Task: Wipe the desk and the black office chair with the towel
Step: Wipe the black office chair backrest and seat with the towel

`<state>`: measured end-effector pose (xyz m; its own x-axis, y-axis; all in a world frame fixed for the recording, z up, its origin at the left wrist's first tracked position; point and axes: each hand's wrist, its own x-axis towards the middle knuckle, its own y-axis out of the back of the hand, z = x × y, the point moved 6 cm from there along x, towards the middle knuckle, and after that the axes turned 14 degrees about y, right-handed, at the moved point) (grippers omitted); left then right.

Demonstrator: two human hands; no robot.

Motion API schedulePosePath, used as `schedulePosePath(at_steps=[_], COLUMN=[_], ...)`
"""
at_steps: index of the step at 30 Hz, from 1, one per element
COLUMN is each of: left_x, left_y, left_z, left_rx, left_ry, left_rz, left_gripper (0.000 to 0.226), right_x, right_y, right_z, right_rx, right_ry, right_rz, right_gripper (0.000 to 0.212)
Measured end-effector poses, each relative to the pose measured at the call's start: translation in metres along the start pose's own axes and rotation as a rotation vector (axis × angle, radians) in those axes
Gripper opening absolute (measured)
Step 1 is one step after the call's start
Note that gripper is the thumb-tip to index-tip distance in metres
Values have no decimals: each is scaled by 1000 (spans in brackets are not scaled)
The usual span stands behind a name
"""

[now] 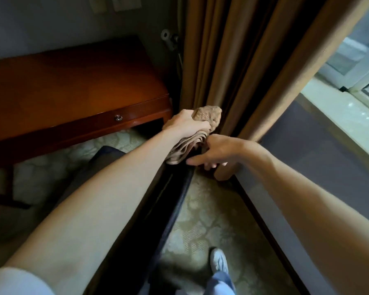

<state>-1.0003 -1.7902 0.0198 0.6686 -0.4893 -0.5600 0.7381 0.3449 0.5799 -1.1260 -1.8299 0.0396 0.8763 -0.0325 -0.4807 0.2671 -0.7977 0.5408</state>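
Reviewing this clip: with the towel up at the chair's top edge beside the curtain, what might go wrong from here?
1. The bunched tan towel, gripped by the left hand, sits right beside the brown pleated curtain; a stroke may snag or drag it.
2. The right hand rests at the black office chair's top edge, close to the towel; a wipe might bump its fingers.

Head-worn view, close, forward and down

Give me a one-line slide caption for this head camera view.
The left hand grips the brown towel at the top edge of the black office chair, right hand beside it, desk beyond.
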Motion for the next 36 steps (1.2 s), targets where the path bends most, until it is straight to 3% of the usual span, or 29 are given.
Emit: schedulePosePath(at_steps=[4,7,9,15,24,32,36], left_x=[-14,-50,-83,-163,-183,-193,-195], left_y=[3,14,30,67,66,65,58], left_z=[3,0,-16,-44,-46,11,48], left_rx=[-30,-130,-265,-576,-687,-793,-815], left_ry=[64,82,105,178,229,202,200], left_rz=[134,271,358,441,448,497,549], left_gripper=[59,46,33,18,15,32,27], right_x=[-3,-1,4,20,29,4,-1], right_y=[-2,-6,-9,1,27,96,129], right_z=[13,23,24,23,28,27,26], right_rx=[104,182,268,193,63,221,424], right_ry=[194,297,288,215,165,318,379], right_rz=[94,139,81,34,316,371,335], right_gripper=[31,35,37,49,44,38,20])
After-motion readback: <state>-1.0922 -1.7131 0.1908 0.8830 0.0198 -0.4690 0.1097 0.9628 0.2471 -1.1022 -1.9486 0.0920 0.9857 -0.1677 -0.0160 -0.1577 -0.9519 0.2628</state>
